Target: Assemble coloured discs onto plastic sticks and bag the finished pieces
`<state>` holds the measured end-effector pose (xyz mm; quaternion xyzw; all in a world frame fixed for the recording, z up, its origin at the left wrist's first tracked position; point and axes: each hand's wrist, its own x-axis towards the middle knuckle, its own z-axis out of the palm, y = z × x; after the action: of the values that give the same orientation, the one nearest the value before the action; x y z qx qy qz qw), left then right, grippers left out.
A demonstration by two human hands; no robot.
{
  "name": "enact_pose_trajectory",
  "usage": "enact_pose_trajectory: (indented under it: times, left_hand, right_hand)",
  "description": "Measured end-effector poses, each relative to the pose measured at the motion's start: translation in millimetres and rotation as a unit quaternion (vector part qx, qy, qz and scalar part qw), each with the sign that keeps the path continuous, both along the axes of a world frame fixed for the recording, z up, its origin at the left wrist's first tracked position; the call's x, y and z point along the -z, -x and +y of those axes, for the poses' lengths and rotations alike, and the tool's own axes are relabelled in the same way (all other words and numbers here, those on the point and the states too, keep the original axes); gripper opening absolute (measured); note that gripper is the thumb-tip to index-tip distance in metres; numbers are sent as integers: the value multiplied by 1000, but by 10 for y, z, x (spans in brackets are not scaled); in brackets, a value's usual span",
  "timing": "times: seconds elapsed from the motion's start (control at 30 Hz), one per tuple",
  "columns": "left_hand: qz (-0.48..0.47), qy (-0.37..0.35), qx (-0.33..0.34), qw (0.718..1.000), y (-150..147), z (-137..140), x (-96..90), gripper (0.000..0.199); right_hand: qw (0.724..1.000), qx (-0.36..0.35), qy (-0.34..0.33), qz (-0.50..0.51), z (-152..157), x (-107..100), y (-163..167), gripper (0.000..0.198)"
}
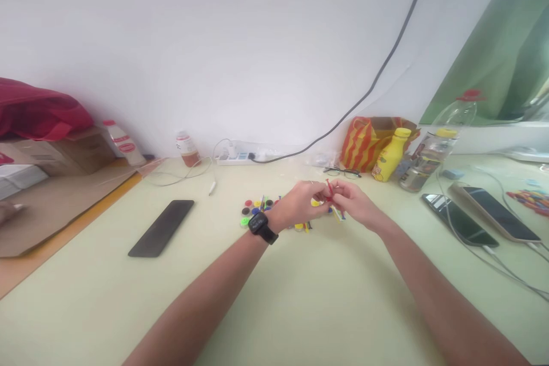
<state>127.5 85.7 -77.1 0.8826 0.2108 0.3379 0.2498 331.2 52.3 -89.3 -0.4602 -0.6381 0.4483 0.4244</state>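
Observation:
Between the fingertips of both hands is a small red plastic piece (pixel 329 187), thin like a stick; its exact kind is too small to make out. My left hand (pixel 302 203), with a black watch (pixel 262 227) on the wrist, pinches it from the left. From the right, my right hand (pixel 354 201) closes thumb and fingers on the same piece. Below and behind the hands lie several small coloured plastic pieces, among them a bright green round one (pixel 245 221) and a yellow one (pixel 299 227). My left hand hides part of this pile.
A black phone (pixel 162 229) lies at left, two charging phones (pixel 461 220) with cables at right. Along the wall stand bottles, a power strip (pixel 235 159), glasses (pixel 343 172) and a striped bag (pixel 364 146). Another person's hand (pixel 7 211) shows at the far left edge.

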Motion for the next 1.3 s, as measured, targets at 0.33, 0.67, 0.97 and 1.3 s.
enact_pose_trajectory:
  times: [0.33,0.67,0.97,1.3]
  left_hand:
    - [172,5,96,980,-125,-151,210,6]
    - [182,-47,7,982,98,58,155,39]
    - [175,-69,-4,982,163,140,229,27]
    - [37,-3,-82,996,36,42,43,34]
  right_hand:
    - [938,142,-39,-313,250,375,-373,36]
    - [869,201,-34,-450,234,318,-688,18]
    - [891,113,78,-433,186,326,-995,13]
    - [996,79,32,26,80,14,-480,35]
